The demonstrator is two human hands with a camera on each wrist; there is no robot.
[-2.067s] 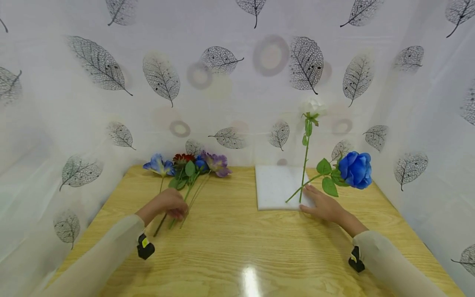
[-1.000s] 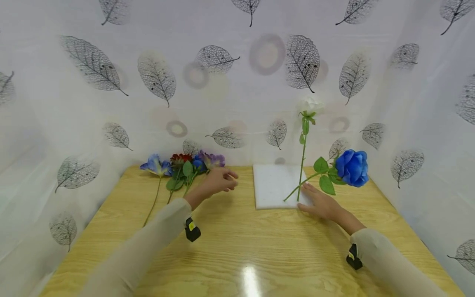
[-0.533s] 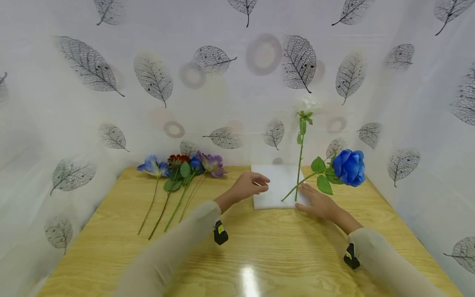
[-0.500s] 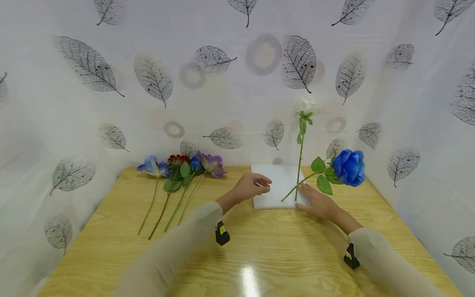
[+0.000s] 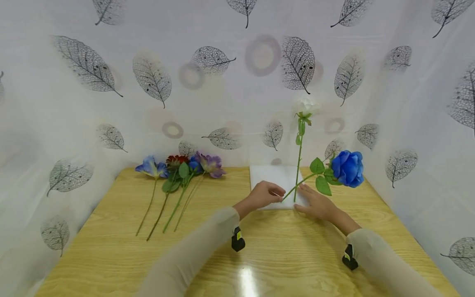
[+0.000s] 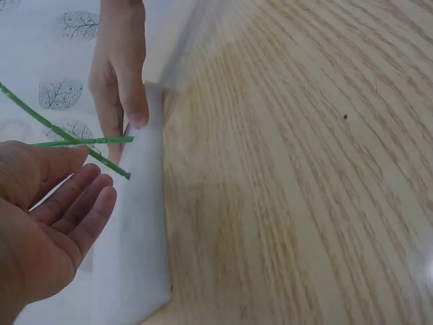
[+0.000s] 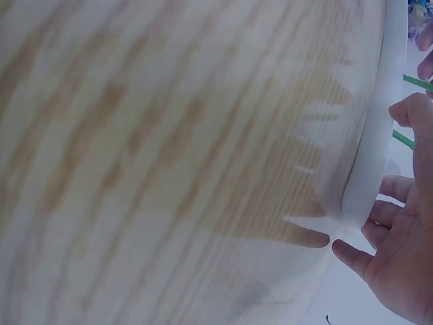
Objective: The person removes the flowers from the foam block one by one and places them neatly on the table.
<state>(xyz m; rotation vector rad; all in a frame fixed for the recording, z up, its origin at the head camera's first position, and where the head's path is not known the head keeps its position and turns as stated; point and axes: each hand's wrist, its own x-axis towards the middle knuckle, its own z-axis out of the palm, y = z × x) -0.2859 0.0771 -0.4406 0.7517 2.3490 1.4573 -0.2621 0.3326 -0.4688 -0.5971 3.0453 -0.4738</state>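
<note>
A white foam board (image 5: 274, 175) lies flat near the back of the wooden table. An artificial white rose (image 5: 306, 107) stands upright from it, and a blue rose (image 5: 347, 168) leans far to the right, its stem crossing the white one's. My left hand (image 5: 262, 194) is over the board, fingertips close to the lower end of the blue rose's stem; its fingers (image 6: 88, 220) are loosely bent with a gap to the thumb. Along the board's right edge rests my right hand (image 5: 320, 205), fingers extended; the right wrist view shows its thumb (image 7: 411, 110) at the board's edge.
Several artificial flowers lie on the left of the table (image 5: 208, 264): a light blue one (image 5: 151, 168), a red one (image 5: 177, 161), a blue one (image 5: 195, 164) and a purple one (image 5: 210, 165). A leaf-print curtain (image 5: 222, 95) hangs behind and at both sides.
My left hand has left the flowers lying on the left and travelled right to the blue rose's stem. The right hand stays at the board, and both roses hold their positions.
</note>
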